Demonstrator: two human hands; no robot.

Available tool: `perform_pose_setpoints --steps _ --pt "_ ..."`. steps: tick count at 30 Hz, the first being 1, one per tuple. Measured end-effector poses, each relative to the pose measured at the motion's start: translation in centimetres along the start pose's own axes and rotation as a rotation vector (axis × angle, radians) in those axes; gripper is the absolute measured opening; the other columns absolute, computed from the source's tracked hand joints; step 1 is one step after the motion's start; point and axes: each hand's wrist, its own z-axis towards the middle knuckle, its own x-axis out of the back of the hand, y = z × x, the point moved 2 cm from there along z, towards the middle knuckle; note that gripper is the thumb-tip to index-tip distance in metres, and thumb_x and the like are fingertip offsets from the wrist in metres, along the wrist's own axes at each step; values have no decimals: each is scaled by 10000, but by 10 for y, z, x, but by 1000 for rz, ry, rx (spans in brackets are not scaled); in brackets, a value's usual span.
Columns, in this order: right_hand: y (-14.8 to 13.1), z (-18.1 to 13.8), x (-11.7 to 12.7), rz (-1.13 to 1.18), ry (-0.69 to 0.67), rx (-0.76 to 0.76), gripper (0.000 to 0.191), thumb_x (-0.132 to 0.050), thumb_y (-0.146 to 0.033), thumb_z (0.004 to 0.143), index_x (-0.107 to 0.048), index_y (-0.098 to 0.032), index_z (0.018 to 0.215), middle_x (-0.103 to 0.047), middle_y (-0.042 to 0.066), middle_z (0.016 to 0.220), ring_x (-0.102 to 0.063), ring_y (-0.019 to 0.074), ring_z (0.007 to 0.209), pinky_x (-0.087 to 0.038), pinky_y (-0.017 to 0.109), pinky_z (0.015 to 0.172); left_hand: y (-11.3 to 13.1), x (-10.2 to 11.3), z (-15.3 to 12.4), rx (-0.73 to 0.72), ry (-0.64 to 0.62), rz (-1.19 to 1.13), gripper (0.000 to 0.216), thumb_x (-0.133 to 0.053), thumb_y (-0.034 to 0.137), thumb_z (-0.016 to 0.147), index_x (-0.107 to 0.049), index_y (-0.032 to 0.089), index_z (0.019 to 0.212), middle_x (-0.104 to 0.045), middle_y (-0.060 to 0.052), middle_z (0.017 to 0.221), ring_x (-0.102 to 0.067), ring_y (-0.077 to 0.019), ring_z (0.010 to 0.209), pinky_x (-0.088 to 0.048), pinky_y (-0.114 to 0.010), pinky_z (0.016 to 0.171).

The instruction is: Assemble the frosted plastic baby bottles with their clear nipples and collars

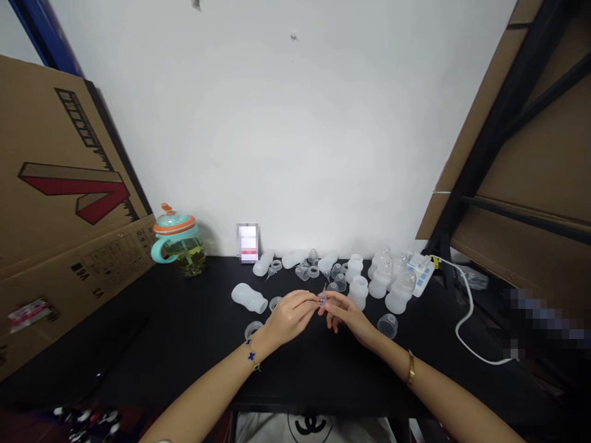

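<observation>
My left hand (290,317) and my right hand (347,314) meet over the middle of the black table (184,332). The fingertips of both pinch a small clear plastic part (322,299) between them. A white bottle (249,298) lies on its side just left of my left hand. Clear rings (253,330) rest near my left wrist. Upright white bottles (358,290) stand right behind my right hand, and a clear dome cap (388,325) sits to its right.
Several more bottles and clear parts (318,264) line the wall. A teal and orange jug (180,245) stands at the back left beside a cardboard box (64,203). A white power strip (422,274) with cable lies right, by a black rack (498,135).
</observation>
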Motion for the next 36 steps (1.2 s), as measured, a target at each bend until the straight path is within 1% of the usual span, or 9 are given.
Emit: perform_pose_setpoints --steps 6,10,12,15,19,21,23,28,36 --pt "-4 -2 0 10 1 -1 382 -735 -472 817 -654 -208 1081 -694 31 854 -607 115 580 -446 208 454 4 0 3 93 2 10 216 -565 160 941 -632 212 1139 -746 -70 1020 -710 -198 937 -584 -354 874" --pt "-5 -1 2 41 6 14 342 -718 -476 830 -659 -205 1032 -684 23 833 -601 109 569 -444 207 460 5 -1 6 170 -20 19 128 -561 187 949 -646 221 1038 -754 -40 924 -712 -187 817 -558 -385 906" --pt "-4 -1 3 63 2 18 324 -693 -482 849 -660 -203 1009 -680 24 840 -604 109 574 -441 206 458 2 -2 5 232 -29 7 99 -562 195 949 -643 221 1000 -750 -37 916 -708 -185 820 -556 -370 882" --pt "-3 -1 4 68 -4 13 300 -699 -468 845 -662 -198 972 -678 22 840 -602 108 576 -434 205 457 -1 -3 4 313 -55 -11 92 -566 204 945 -629 220 1010 -744 -37 934 -703 -191 866 -556 -338 829" --pt "-2 0 3 20 -4 7 273 -734 -435 825 -644 -183 882 -678 14 789 -585 100 554 -435 205 465 0 -5 6 332 -139 -39 96 -563 172 936 -631 234 964 -748 -5 881 -702 -184 846 -542 -337 845" --pt "-2 0 3 11 0 13 275 -743 -431 819 -630 -184 868 -678 10 771 -579 99 542 -435 204 464 1 -6 7 331 -149 -48 99 -580 159 920 -637 235 950 -752 6 847 -706 -181 817 -538 -344 862" --pt "-1 0 3 20 9 17 285 -748 -434 812 -621 -192 891 -679 6 766 -577 100 534 -432 202 454 1 -6 7 345 -143 -50 87 -602 160 909 -641 233 934 -750 16 801 -708 -180 784 -536 -353 873" --pt "0 0 5 48 27 0 353 -750 -440 808 -627 -212 1047 -689 4 784 -597 105 543 -433 197 451 -1 -8 4 362 -166 -69 91 -599 180 924 -648 236 872 -745 29 744 -698 -168 706 -518 -378 913" --pt "-1 0 4 23 18 -20 365 -759 -439 795 -665 -207 1060 -688 14 818 -598 104 563 -434 199 457 -1 -8 4 379 -225 -43 112 -564 183 937 -659 232 903 -757 27 780 -698 -157 709 -473 -408 999"
